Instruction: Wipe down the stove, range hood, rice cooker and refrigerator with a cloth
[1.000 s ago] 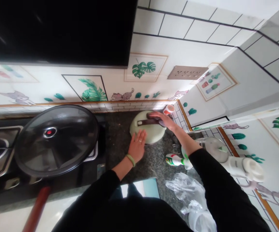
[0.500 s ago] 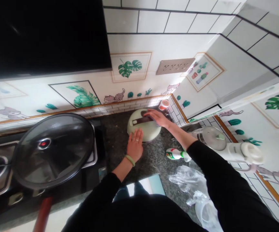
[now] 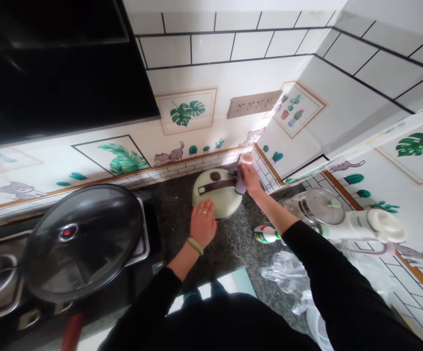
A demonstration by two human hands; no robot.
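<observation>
A round, pale green lidded pot (image 3: 217, 204) sits on the dark countertop, with a dark brown bar (image 3: 218, 185) and a round dark knob (image 3: 214, 176) on its top. My left hand (image 3: 203, 225) rests on the pot's near left edge, fingers extended and holding nothing. At the pot's right side, my right hand (image 3: 250, 179) is closed around a grey-purple handle (image 3: 240, 182). Just behind that hand stands a small jar with an orange and white lid (image 3: 247, 158). The pot's inside is hidden.
A large wok with a glass lid (image 3: 87, 243) covers the hob on the left. To the right are a bottle (image 3: 266, 234), crumpled clear plastic (image 3: 286, 273), a glass-lidded appliance (image 3: 323, 207) and a white appliance (image 3: 375, 224). A dark hood (image 3: 61, 83) overhangs the upper left.
My right hand has slid from the top bar to the grey-purple handle on the pot's right side. My left hand stays at the near left edge. The view has shifted slightly.
</observation>
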